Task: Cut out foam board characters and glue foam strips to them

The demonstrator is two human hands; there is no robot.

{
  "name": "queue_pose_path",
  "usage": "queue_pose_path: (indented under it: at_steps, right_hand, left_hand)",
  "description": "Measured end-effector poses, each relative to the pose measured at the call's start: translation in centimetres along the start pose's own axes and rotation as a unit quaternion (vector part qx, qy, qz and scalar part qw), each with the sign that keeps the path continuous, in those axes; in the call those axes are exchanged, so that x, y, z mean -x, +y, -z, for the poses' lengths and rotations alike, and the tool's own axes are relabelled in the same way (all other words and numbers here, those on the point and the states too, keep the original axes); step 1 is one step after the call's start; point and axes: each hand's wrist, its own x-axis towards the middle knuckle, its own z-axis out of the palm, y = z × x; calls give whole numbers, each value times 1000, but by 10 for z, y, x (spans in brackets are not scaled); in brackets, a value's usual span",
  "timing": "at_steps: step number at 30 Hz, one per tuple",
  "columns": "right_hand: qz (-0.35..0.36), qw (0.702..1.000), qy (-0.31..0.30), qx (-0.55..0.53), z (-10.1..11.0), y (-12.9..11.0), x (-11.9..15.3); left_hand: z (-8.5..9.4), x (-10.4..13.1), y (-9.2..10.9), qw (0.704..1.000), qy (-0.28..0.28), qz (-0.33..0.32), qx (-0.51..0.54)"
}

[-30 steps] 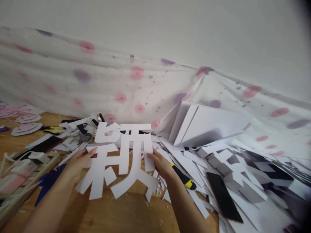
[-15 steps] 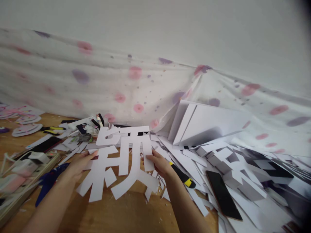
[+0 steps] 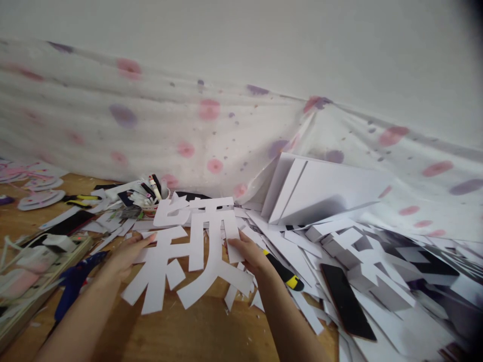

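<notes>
A white cut-out of a Chinese character, flat and board-like, is held above the wooden table. My left hand grips its left edge, with the thumb on top and the other fingers mostly hidden beneath. On its right stroke my right hand is closed, thumb on the upper face. White offcuts lie on the table under and behind the cut-out. Close to my right forearm is a black and yellow utility knife.
A dark phone lies on scraps at the right, beside a raised white built-up letter. White boards lean against the patterned plastic sheet. At left are a power strip, a blue glue gun and yellow-handled pliers.
The cut-out has shifted slightly to the right and tilted a little, still held in both hands. The view has moved slightly; the things on the table lie as before.
</notes>
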Motion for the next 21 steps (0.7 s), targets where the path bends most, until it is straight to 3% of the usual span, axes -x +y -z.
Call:
queue_pose_path:
  at_steps: [3, 6, 11, 21]
  right_hand:
    - [-8, 1000, 11, -8, 0, -2, 0]
    - [2, 1000, 6, -17, 0, -5, 1]
    - [23, 1000, 15, -12, 1, -10, 2]
    - [16, 999, 12, -50, 9, -13, -3]
  left_hand:
    - [-3, 4, 3, 995, -27, 85, 45]
    - [-5, 7, 5, 994, -21, 95, 56]
    - [-5, 10, -1, 992, -16, 79, 94]
    - [7, 6, -16, 982, -83, 49, 163]
